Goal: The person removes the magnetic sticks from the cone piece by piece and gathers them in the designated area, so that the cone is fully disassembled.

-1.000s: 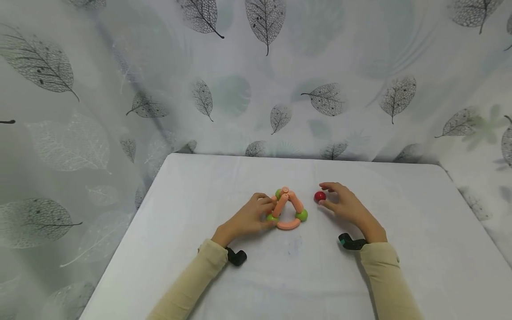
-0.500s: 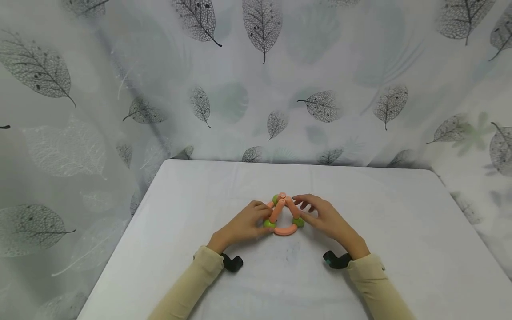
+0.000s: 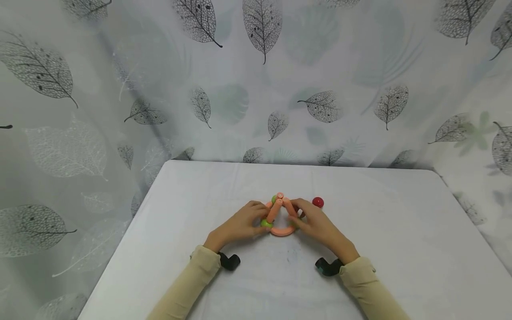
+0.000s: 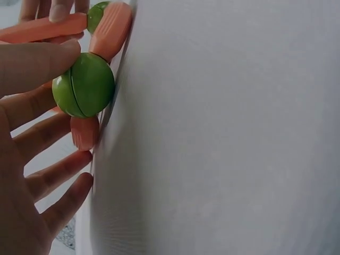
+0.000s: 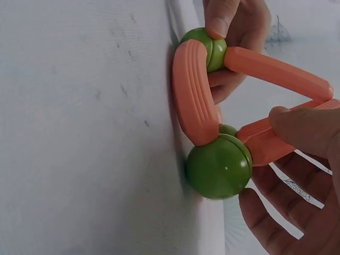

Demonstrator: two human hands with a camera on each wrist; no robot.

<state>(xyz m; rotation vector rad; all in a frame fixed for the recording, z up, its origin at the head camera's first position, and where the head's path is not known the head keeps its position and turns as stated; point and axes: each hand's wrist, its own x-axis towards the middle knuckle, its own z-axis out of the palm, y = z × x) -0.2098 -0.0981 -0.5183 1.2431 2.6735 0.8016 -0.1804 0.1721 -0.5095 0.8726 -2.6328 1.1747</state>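
Note:
A pyramid-shaped frame of orange rods and green balls stands on the white table (image 3: 400,222), its sloping rods (image 3: 274,212) meeting at the top. My left hand (image 3: 242,222) pinches the green ball (image 4: 93,85) at the frame's left corner, thumb on top and fingers behind. On the other side, my right hand (image 3: 320,224) holds a sloping orange rod (image 5: 260,141) between thumb and fingers, just above the right-hand green ball (image 5: 218,167). A curved orange rod (image 3: 282,231) joins these two corners along the front. The right corner ball is mostly covered by my fingers in the head view.
A red ball (image 3: 318,202) lies on the table just beyond my right hand. Behind the table's far edge hangs a leaf-patterned curtain (image 3: 224,111). Black wrist cameras (image 3: 328,266) sit close to the tabletop.
My right hand has moved left from beside the red ball to the frame and now holds a rod there. The left hand stays at its corner, and the red ball remains behind on the table.

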